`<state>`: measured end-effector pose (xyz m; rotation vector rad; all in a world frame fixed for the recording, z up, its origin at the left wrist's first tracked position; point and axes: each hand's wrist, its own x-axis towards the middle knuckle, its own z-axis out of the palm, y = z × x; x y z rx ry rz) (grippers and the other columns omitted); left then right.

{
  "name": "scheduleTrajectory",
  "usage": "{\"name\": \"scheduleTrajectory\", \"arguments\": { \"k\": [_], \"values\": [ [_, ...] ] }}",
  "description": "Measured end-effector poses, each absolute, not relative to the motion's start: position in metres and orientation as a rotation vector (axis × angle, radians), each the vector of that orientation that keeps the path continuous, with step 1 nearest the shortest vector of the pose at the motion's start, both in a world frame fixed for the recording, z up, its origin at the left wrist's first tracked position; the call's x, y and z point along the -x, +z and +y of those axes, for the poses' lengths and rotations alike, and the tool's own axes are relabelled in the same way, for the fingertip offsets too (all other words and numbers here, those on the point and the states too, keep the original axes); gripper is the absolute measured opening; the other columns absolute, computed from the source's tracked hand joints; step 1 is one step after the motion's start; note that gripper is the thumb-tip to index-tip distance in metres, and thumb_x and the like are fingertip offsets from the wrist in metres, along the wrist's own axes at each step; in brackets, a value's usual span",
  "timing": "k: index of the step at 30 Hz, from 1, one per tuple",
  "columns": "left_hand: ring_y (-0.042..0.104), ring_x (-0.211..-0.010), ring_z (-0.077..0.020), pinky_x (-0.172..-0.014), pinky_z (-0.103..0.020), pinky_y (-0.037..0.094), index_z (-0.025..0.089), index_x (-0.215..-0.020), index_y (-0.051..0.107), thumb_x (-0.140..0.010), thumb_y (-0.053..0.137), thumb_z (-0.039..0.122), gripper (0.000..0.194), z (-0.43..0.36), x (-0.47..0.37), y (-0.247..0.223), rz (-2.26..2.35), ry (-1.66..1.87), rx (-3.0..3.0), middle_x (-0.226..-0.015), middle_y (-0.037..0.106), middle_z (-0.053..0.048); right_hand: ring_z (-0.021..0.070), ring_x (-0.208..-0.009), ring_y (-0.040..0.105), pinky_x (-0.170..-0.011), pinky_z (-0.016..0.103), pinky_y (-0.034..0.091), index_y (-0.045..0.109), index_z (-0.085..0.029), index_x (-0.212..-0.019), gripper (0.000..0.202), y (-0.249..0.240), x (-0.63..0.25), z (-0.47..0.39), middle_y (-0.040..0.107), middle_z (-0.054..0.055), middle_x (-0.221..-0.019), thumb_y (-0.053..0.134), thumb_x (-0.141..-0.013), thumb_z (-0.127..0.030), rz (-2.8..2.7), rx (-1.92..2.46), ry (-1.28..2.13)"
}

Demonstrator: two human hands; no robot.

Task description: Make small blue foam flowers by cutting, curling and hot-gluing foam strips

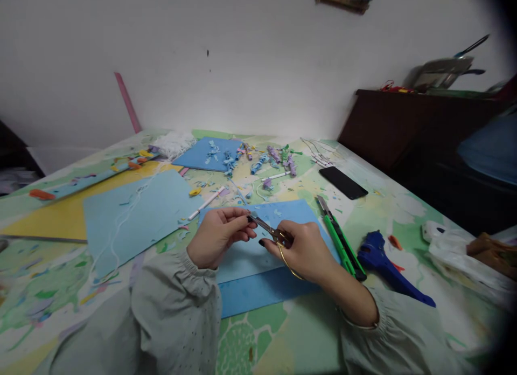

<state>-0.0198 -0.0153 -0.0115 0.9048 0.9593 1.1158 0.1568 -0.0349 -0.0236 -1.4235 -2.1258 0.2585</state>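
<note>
My right hand (302,248) is closed on a pair of small scissors (264,224), fingers in the gold-coloured handles. The blades point left toward my left hand (226,235), whose thumb and fingers are pinched together. A tiny bluish scrap, apparently foam, shows at those fingertips beside the blade tips; most of it is hidden. Both hands are just above blue foam sheets (258,299) at the table's near middle. Right of them lie a green utility knife (341,240) with its blade out and a blue glue gun (390,270).
Light-blue (141,213) and yellow foam sheets (52,221) cover the left side. Behind stand several small foam figures (260,162), a darker blue sheet (202,154) and white yarn (173,145). A black phone (343,182) lies back right, a plastic bag (464,262) far right. Scraps litter the tablecloth.
</note>
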Motion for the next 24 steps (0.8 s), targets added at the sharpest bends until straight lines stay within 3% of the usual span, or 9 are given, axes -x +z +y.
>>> {"name": "scheduleTrajectory", "arguments": {
  "k": [24],
  "values": [
    [0.052, -0.046, -0.0036, -0.042, -0.014, 0.042, 0.015, -0.083, 0.058, -0.067, 0.068, 0.018, 0.018, -0.022, 0.011, -0.023, 0.811, 1.130, -0.740, -0.072, 0.060, 0.001, 0.0077, -0.045, 0.040, -0.046, 0.020, 0.024, 0.049, -0.018, -0.062, 0.028, -0.027, -0.151, -0.037, 0.051, -0.003, -0.051, 0.056, -0.076, -0.041, -2.086, 1.399, 0.244]
  ]
}}
